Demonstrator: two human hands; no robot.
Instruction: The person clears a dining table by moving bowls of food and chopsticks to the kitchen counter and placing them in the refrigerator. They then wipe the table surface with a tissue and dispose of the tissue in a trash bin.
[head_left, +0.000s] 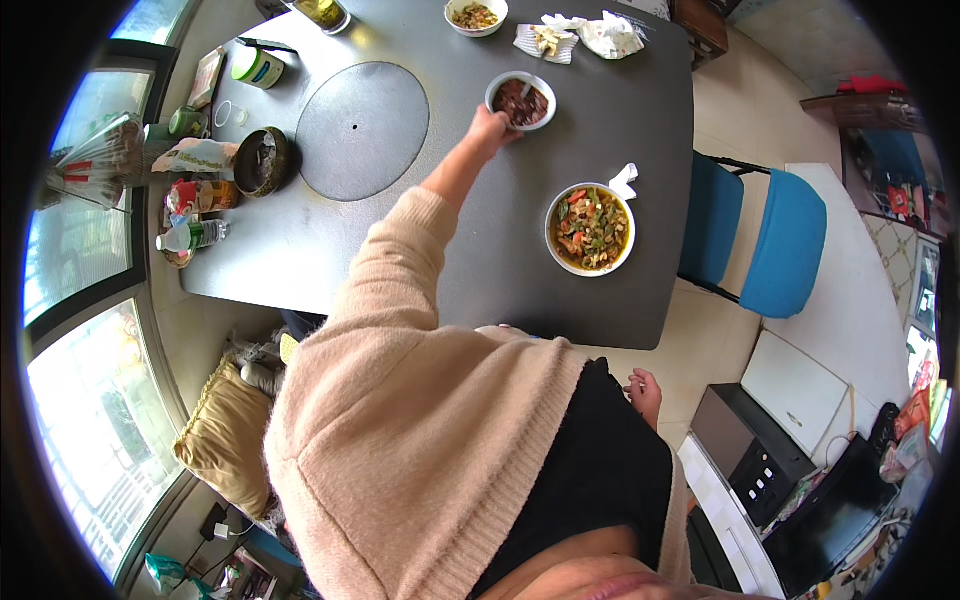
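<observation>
My left hand (495, 129) is stretched out over the dark table (480, 247), gripping the near rim of a white bowl (553, 105). Dark reddish-brown food (519, 105) fills that bowl, and a spoon (527, 88) stands in it. Whether the bowl rests on the tabletop or is slightly raised, I cannot tell. Closer to me sits a larger white bowl (550, 247) of stir-fried vegetables in oily sauce (589, 229), with a crumpled tissue (624, 181) at its rim. My right hand (645, 396) hangs beside my body, past the table edge, fingers loosely curled and nothing seen in them.
A round grey turntable (363, 131) lies left of the held bowl. Another food bowl (475, 16), scraps on paper (546, 43) and a glass of drink (322, 13) are at the far side. A dark round bowl (261, 161) and plastic bottle (191, 235) stand left; a blue chair (784, 244) right.
</observation>
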